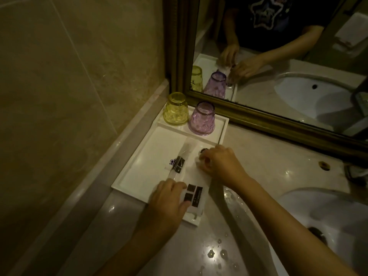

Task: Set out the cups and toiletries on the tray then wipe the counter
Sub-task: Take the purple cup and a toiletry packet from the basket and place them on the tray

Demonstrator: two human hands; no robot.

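A white tray lies on the counter beside the left wall. In its far compartment two cups stand upside down: a yellow cup and a purple cup. A clear toiletry packet with a dark label lies in the big compartment. My left hand presses on a second white packet with black squares at the tray's near right corner. My right hand is closed around a small bottle with a dark cap, at the tray's right edge.
The wet marble counter shows water drops near me. A white sink basin lies to the right. A framed mirror stands behind the tray and reflects my hands. A tiled wall closes the left side.
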